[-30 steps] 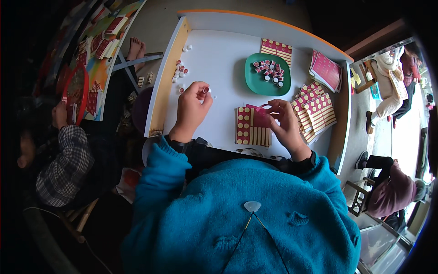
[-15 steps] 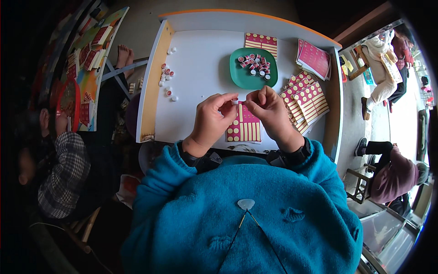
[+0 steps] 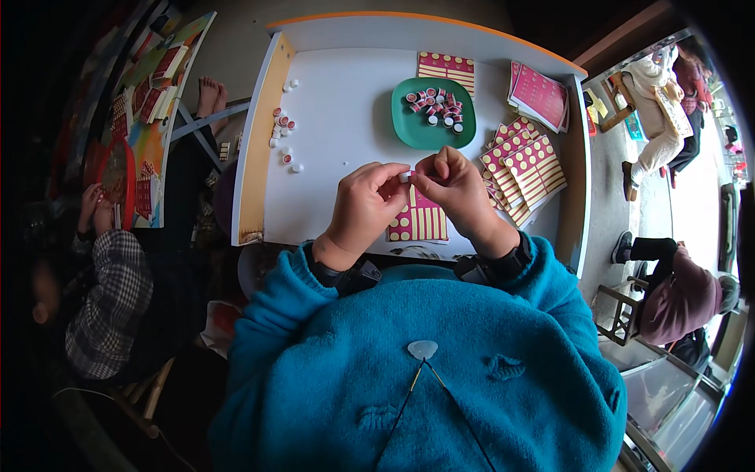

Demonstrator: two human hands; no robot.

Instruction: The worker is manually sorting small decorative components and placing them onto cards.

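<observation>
Brought together since a second ago, when apart over the table: left hand [image 3: 364,206] and right hand [image 3: 456,197] now fingertip to fingertip, pinching one small white cap [image 3: 405,176] between them. Directly beneath, a pink-and-cream sticker sheet [image 3: 418,223] (partly hidden by the fingers). Ahead of the right hand, green plate [image 3: 409,126] of caps; to its right, fanned sheets [image 3: 525,167]. Far left of the left hand, loose caps [image 3: 283,134] on the white table [image 3: 346,102].

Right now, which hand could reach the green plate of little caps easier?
Probably the right hand. It sits just below the green plate, while the left hand is further left, both pinching a small white cap.
</observation>
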